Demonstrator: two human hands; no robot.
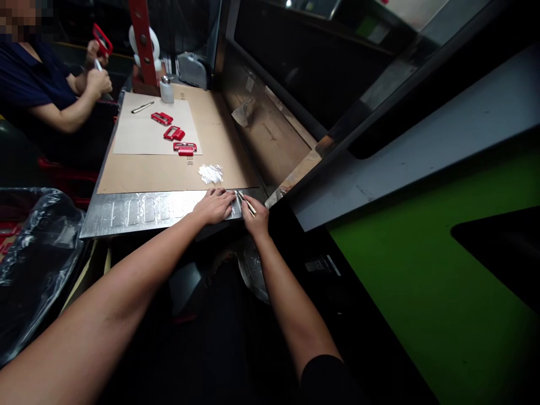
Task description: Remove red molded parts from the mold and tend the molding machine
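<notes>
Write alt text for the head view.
The wearer's left hand rests on a shiny grey metal surface; the right hand holds a slim pen-like tool close by. Beyond, three red plastic parts lie on a pale rectangular sheet; at left, a person in a navy shirt holds a red rectangular frame.

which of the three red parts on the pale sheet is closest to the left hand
The red part at the near edge of the pale sheet is closest to the left hand; the other two lie farther back, nearer the white bottle.
</notes>
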